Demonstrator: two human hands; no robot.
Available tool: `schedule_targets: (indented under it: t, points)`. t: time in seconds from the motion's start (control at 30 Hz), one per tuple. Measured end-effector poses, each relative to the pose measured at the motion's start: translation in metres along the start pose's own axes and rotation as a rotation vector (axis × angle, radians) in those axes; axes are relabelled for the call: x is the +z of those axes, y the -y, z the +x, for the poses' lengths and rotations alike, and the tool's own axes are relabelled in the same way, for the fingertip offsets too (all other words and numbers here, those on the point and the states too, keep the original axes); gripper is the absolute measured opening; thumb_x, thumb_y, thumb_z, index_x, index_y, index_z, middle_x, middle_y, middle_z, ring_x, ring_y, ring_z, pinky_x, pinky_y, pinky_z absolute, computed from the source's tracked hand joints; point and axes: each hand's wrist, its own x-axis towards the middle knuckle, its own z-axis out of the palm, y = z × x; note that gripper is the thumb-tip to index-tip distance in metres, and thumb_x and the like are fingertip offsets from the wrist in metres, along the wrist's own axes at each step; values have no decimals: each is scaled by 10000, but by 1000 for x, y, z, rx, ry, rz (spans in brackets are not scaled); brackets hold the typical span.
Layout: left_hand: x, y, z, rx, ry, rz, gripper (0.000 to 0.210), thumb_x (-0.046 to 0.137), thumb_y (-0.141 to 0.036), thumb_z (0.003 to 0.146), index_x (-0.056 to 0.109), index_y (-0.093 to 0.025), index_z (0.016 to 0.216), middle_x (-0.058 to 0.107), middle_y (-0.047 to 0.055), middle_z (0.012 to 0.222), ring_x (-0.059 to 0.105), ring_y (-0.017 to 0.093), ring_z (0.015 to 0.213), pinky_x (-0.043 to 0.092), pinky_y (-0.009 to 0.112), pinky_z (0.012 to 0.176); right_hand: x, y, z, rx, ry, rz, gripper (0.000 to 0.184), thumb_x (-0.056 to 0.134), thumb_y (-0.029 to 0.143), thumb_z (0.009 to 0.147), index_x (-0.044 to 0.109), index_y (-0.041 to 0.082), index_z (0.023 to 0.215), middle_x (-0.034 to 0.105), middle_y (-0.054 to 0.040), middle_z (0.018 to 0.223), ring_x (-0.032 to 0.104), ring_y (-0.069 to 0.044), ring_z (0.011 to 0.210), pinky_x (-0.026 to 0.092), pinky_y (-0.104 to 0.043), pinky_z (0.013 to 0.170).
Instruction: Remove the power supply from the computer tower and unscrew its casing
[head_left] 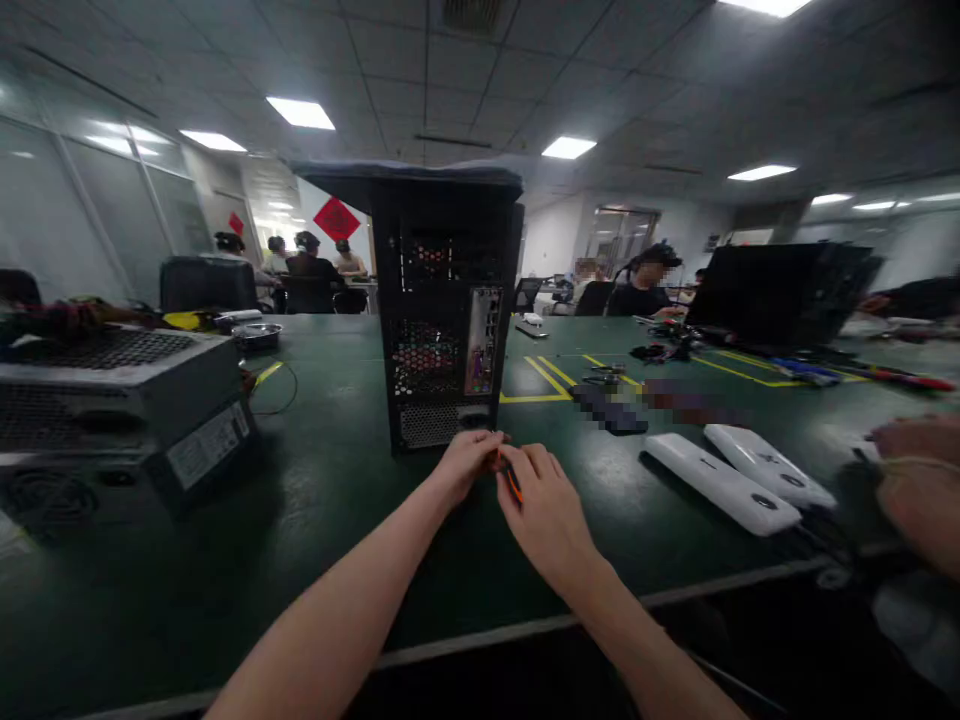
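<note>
Holding an orange and black tool [514, 485] in the right hand [546, 505], with the left hand [466, 462] at its tip, near a black computer case [442, 310] on the worktop [322, 440].

White devices [716, 482] side by side, right; grey power supplies [150, 390], left.

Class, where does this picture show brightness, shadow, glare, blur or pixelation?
Head view: ceiling lights blown white, black computer case dark, soft glare on green table; head view: another person's hand at right blurred, dark flat object pixelated.
</note>
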Motion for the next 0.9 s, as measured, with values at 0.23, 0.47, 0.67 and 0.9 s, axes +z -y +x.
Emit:
schedule_targets:
  t: [0.23, 0.47, 0.67, 0.9]
  points:
    - [7, -1, 2, -59, -66, -39, 125, 539, -127, 770, 653, -73, 770, 575, 12, 540, 510, 59, 469, 372, 178, 488, 3, -4, -8, 150, 60, -2, 181, 357, 210, 872, 498, 144, 964, 602, -73, 836, 602, -186, 684, 445, -284, 554]
    - [8, -5, 0, -115, -73, -132, 177, 464, -93, 807, 638, -64, 802, 627, 56, 644, 569, 77, 543, 427, 175, 510, 6, -1, -10, -7, 2, -73, 234, 410, 95, 806, 524, 166, 997, 561, -80, 917, 554, -206, 829, 465, -333, 704]
    - [9, -1, 1, -99, -71, -115, 142, 513, -134, 800, 635, -78, 845, 610, 45, 661, 559, 68, 542, 426, 162, 489, 4, -2, -8, 113, -36, 74, 166, 414, 157, 824, 491, 138, 970, 544, -79, 879, 560, -181, 731, 474, -298, 595]
    - [9, -2, -2, -36, -115, -34, 109, 591, -171, 757, 642, -76, 738, 536, -7, 548, 495, 40, 475, 430, 163, 506, 2, -6, -8, -21, -64, 17, 205, 399, 59, 787, 533, 159, 904, 549, -81, 907, 523, -211, 831, 461, -369, 738]
